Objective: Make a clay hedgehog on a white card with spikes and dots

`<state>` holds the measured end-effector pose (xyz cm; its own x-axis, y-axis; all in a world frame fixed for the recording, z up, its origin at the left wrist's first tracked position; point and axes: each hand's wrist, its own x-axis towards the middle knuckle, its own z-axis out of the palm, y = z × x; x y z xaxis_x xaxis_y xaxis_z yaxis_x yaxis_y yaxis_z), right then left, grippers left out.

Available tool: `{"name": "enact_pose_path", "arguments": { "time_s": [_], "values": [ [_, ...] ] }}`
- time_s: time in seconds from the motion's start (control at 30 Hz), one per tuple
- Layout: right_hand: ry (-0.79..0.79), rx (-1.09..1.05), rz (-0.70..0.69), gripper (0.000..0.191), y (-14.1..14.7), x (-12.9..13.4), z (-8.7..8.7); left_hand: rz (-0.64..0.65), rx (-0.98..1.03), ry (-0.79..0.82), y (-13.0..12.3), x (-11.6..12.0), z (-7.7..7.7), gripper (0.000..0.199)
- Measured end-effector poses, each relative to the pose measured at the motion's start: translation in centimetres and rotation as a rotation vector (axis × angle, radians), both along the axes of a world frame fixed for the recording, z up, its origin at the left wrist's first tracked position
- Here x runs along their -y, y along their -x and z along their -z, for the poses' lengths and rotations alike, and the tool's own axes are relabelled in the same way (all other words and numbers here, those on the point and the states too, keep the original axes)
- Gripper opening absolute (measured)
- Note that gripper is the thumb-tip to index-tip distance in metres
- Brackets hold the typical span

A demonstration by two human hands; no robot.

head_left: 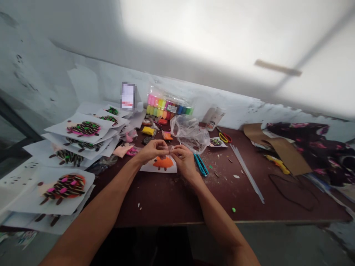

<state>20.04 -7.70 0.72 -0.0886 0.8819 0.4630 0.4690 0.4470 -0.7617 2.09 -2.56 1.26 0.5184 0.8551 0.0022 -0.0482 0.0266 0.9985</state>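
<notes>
My left hand (152, 150) and my right hand (183, 158) meet above the middle of the table, fingertips pinched together. Between them is a small, pale, see-through piece (170, 149) that looks like a plastic wrapper; its exact kind is unclear. Just under the hands lies a white paper card (146, 168) bearing an orange clay hedgehog body (163, 162) with brown feet. My fingers partly cover the card's upper part. Teal-handled scissors or a cutter (200, 164) lie beside my right hand. Near my left wrist are a peach clay packet (121, 148) and a pink one (133, 150).
Stacked hedgehog cards (62, 188) fill the left side. Behind stand a pack of coloured clay (166, 105), a crumpled clear bag (191, 133) and a cup (215, 119). Rightward lie red-and-yellow scissors (225, 137), clear glue sticks (246, 173) and a yellow glue gun (277, 163).
</notes>
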Motion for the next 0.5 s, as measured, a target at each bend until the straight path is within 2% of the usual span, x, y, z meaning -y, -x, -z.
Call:
{"name": "enact_pose_path", "arguments": {
  "time_s": [0.23,0.3,0.4,0.5],
  "values": [
    [0.002,0.009,-0.004,0.01,0.8,0.3,0.1,-0.091,-0.028,-0.148,-0.8,0.2,-0.1,0.024],
    [0.001,-0.067,0.037,0.01,0.9,0.3,-0.2,-0.168,-0.055,-0.174,-0.7,-0.1,0.0,0.022],
    [0.01,-0.263,0.089,0.012,0.5,-0.1,-0.4,-0.299,-0.054,-0.133,0.0,-1.0,0.3,0.026],
    [0.096,-0.378,0.083,0.018,-0.1,-0.7,-0.2,-0.445,-0.01,-0.169,1.4,-2.3,0.9,0.033]
  ]
}}
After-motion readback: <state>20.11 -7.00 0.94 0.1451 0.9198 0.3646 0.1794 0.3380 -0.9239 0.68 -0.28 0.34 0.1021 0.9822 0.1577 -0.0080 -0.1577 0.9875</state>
